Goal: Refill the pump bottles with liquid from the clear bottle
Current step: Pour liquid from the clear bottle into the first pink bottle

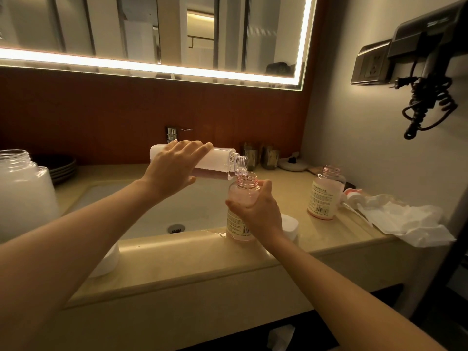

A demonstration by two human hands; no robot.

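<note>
- The left hand (172, 168) has its grip closed over the top of the clear bottle (220, 162), holding it tipped almost level above the sink (141, 211), open neck pointing right and slightly down.
- A thin layer of pinkish liquid lies along the lower side of the clear bottle, and its mouth sits just above the open neck of a pump bottle (240, 198).
- The right hand (258, 211) grips that pump bottle around its body, keeping it upright on the front edge of the counter (192, 259), right beside the sink.
- A second pump bottle (325, 193) stands open and upright farther right on the counter, well apart from both hands.
- A pump head (350, 196) lies just beside the second bottle, next to a crumpled white bag (405, 219).
- A white cap (290, 226) sits behind the right wrist, partly hidden by it.
- At far left stands a large wide-mouthed jar (22, 191), with a stack of dark plates (60, 165) behind it.
- The faucet (173, 134) rises behind the left hand; two dark cups (260, 155) stand at the back wall.
- A hair dryer (425, 41) with a coiled cord hangs on the right wall beside a socket (369, 64).
- A lit mirror (152, 34) spans the wall above.
</note>
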